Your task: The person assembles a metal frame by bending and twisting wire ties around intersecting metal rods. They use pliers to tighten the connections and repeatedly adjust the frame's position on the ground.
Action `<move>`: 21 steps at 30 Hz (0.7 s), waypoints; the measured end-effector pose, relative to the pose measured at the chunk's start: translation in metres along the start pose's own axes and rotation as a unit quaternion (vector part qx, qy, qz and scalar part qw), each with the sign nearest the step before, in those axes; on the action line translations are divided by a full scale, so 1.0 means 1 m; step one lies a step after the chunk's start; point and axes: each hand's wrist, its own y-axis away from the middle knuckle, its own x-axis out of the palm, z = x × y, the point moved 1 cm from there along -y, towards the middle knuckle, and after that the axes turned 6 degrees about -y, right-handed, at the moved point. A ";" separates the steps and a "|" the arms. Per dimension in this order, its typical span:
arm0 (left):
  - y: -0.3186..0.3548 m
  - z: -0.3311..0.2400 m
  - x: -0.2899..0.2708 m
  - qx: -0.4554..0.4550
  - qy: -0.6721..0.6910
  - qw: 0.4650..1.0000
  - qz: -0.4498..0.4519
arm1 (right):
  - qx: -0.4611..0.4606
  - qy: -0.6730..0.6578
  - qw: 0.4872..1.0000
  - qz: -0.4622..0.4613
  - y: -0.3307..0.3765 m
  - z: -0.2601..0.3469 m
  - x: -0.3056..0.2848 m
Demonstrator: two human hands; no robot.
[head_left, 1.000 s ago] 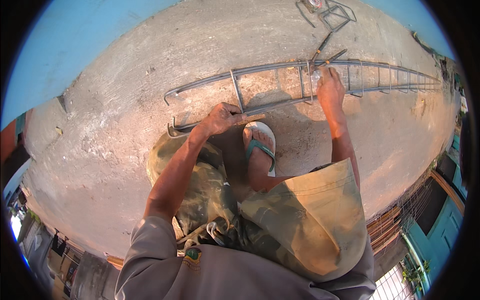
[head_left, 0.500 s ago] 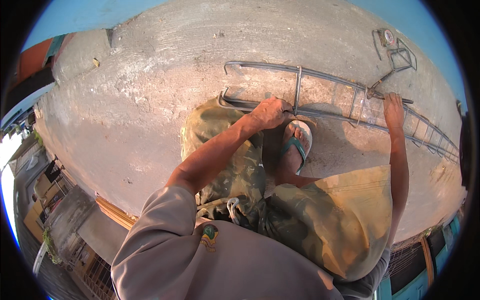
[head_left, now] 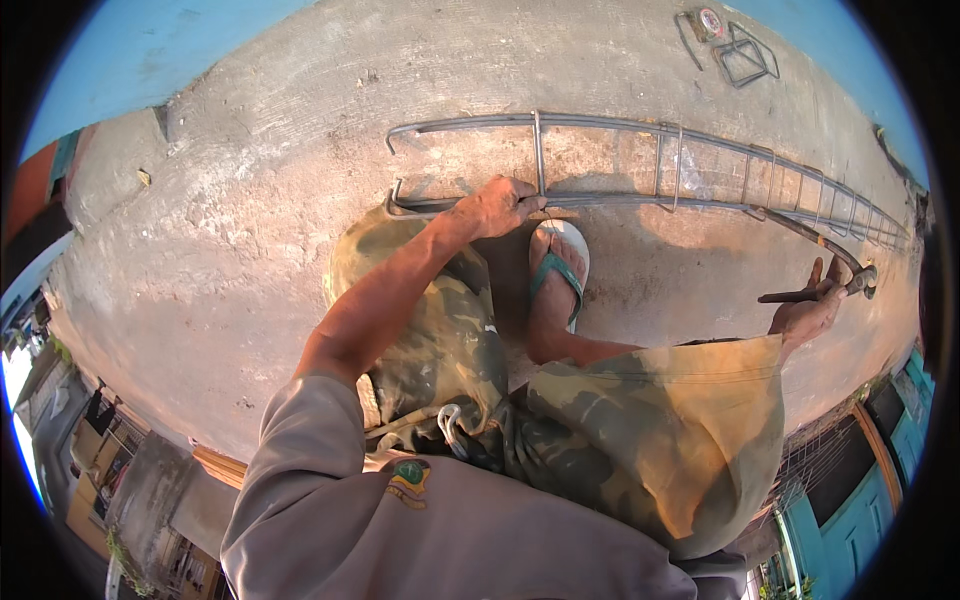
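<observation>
A long ladder-like cage of steel reinforcing bars (head_left: 610, 122), joined by bent wire stirrups, lies across the concrete ahead of me. My left hand (head_left: 500, 207) is closed at the near bar, its fingers gripping the lower corner of a stirrup (head_left: 540, 160) close to the hooked left ends. To the right, my right hand (head_left: 808, 318) holds a pair of dark pincers (head_left: 825, 245) with handles spread wide. One handle crosses my fingers; the other reaches up-left to the near bars. The jaws point right, away from the cage.
Loose bent stirrups (head_left: 745, 60) lie at the far right beside a round tape measure (head_left: 710, 22) and a short bent rod (head_left: 688, 42). My sandalled foot (head_left: 560, 270) stands just under the near bar. A blue wall (head_left: 150, 60) borders the concrete at the far side.
My right hand has left the cage's far bar and swung toward me with the pincers, now spread wide. My left hand stays on the stirrup. The view has shifted right.
</observation>
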 end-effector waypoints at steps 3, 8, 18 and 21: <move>-0.007 -0.013 0.001 -0.016 0.013 1.000 0.010 | 0.017 -0.133 0.990 -0.033 -0.003 0.017 0.033; -0.008 -0.014 0.001 -0.036 0.004 0.999 0.014 | 0.185 -0.185 0.928 0.265 0.040 -0.004 0.071; -0.016 0.001 0.008 -0.033 0.045 0.998 0.032 | -0.042 0.337 0.673 0.657 0.189 -0.012 0.088; -0.015 0.008 0.010 -0.023 0.055 0.998 0.022 | -0.115 0.419 0.616 0.657 0.196 0.010 0.105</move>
